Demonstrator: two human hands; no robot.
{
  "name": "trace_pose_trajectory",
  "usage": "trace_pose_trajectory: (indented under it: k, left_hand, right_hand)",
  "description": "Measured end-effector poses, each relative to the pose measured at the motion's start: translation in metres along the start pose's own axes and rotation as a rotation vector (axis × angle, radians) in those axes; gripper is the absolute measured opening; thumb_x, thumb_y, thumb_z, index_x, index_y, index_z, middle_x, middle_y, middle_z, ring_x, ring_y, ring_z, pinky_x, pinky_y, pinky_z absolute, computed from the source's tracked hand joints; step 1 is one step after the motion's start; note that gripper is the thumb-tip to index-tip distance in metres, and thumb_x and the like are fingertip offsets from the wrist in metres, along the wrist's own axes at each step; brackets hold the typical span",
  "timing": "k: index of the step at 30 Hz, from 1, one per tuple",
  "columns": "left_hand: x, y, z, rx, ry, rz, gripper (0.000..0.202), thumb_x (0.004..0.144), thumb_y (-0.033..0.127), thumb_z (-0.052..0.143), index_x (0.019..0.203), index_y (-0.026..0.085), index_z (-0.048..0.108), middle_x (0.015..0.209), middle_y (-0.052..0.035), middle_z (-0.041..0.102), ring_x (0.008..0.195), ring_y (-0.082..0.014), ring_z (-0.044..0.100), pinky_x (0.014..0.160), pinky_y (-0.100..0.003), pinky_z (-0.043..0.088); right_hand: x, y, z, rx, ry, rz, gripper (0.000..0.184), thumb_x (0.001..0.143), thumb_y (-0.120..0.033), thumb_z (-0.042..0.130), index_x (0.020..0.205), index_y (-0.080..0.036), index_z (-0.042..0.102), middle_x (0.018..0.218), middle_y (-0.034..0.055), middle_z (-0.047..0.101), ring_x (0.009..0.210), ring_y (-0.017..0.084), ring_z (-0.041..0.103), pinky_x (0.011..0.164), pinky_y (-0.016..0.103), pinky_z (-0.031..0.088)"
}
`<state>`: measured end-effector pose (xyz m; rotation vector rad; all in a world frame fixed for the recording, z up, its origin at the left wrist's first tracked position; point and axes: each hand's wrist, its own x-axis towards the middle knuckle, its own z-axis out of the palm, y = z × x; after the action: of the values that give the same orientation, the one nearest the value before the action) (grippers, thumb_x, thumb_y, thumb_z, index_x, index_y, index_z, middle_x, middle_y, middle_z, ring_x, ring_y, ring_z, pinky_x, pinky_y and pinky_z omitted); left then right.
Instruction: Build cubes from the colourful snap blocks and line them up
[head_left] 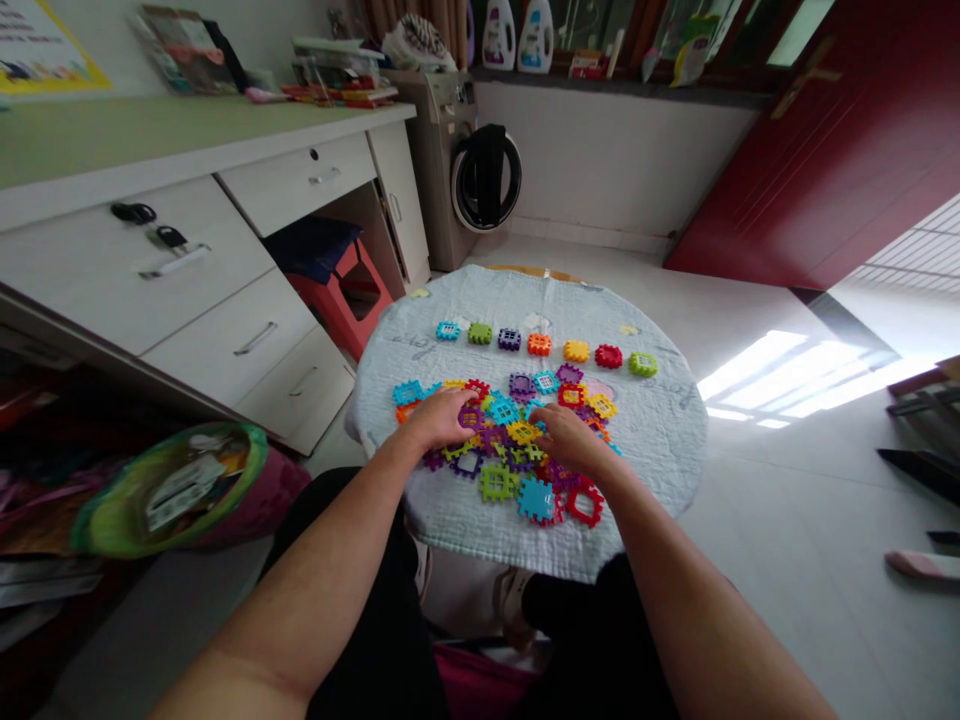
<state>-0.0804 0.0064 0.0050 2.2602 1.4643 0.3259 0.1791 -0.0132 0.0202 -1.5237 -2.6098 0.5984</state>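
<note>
A heap of coloured square plastic interlocking tiles (510, 440) lies on a small round table covered by a pale cloth (660, 440). Beyond the heap, several single tiles stand in a row (538, 345), from blue at the left to green at the right. My left hand (439, 418) rests palm down on the left side of the heap, fingers curled over the tiles. My right hand (566, 438) lies on the heap's right side, fingers bent among the pieces. Whether either hand grips a tile is hidden.
A white desk with drawers (225, 250) stands to the left, keys hanging from one drawer. A red stool (341, 295) sits under it. A washing machine (469, 170) is at the back, a red door (840, 150) at right. Bags (180, 490) lie at my left.
</note>
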Motion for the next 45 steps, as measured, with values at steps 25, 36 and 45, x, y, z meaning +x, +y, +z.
trace_pose_trajectory:
  k: [25, 36, 45]
  left_hand:
    - [-0.002, 0.028, -0.005, -1.440, 0.087, -0.252, 0.043, 0.077, 0.035, 0.065, 0.116, 0.017, 0.058, 0.096, -0.0064, 0.071, 0.071, -0.0147, 0.070, 0.061, -0.023, 0.053]
    - [-0.003, 0.033, -0.005, -1.500, 0.144, -0.342, 0.037, 0.073, 0.029, 0.067, 0.107, 0.017, 0.059, 0.094, -0.0066, 0.073, 0.078, -0.0196, 0.072, 0.060, -0.026, 0.058]
    - [-0.003, 0.032, -0.006, -1.592, 0.155, -0.342, 0.030, 0.075, 0.030, 0.066, 0.099, 0.016, 0.058, 0.089, -0.0071, 0.073, 0.080, -0.0208, 0.073, 0.068, -0.030, 0.060]
  right_hand:
    - [0.022, -0.062, 0.048, -0.129, 0.096, 0.061, 0.038, 0.085, -0.020, 0.049, 0.122, -0.022, 0.059, 0.109, 0.0141, 0.052, 0.102, 0.030, 0.044, 0.084, 0.040, 0.036]
    - [0.026, -0.057, 0.046, -0.064, 0.093, 0.054, 0.058, 0.082, -0.024, 0.055, 0.140, -0.027, 0.046, 0.116, 0.0123, 0.052, 0.105, 0.028, 0.046, 0.087, 0.038, 0.036]
    - [0.036, -0.051, 0.044, 0.163, 0.189, 0.024, 0.019, 0.086, -0.019, 0.052, 0.100, -0.020, 0.063, 0.096, 0.0057, 0.064, 0.094, 0.021, 0.052, 0.084, 0.032, 0.036]
